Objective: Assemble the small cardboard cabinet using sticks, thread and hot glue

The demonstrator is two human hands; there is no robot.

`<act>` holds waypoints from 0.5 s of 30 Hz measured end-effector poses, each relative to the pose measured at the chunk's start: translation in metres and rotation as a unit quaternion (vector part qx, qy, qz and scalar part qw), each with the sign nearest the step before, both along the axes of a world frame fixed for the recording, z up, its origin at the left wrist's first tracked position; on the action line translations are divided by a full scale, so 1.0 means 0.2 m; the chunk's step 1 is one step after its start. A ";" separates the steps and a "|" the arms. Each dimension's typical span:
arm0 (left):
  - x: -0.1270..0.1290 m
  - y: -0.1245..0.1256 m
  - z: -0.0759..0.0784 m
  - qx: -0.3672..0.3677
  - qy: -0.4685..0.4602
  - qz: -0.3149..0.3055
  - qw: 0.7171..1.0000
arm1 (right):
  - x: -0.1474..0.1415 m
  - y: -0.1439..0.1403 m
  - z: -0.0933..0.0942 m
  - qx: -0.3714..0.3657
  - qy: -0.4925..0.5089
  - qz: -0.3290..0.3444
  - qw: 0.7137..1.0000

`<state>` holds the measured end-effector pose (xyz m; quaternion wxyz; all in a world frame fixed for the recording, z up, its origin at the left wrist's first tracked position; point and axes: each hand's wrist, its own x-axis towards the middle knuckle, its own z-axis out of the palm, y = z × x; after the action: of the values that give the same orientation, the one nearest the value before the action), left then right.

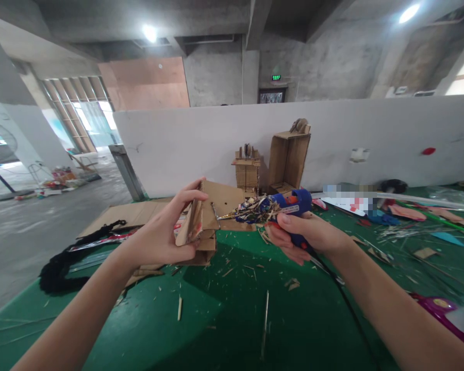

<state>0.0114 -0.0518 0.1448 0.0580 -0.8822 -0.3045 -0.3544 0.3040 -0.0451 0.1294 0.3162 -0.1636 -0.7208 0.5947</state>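
Blue glue gun (303,201) in the right hand (313,232), cardboard (222,193) pinched in the left hand (160,229). Scraps (255,210) caked behind the tip (225,217) could flake onto the cardboard if bumped, imo.

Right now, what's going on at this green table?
A person's left hand grips a folded cardboard piece above the table. The right hand holds a blue glue gun, its scrap-covered front pointing at the cardboard; contact is unclear. Two cardboard structures, one short, one tall, stand behind.
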 end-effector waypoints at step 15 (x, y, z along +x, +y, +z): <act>-0.01 -0.01 0.00 -0.116 0.018 -0.041 0.992 | -0.04 -0.03 0.04 0.053 -0.019 -0.059 0.997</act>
<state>0.0093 -0.0538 0.1439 -0.0539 -0.9009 -0.3060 -0.3031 0.2964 -0.0509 0.1381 0.3452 -0.2004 -0.7465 0.5324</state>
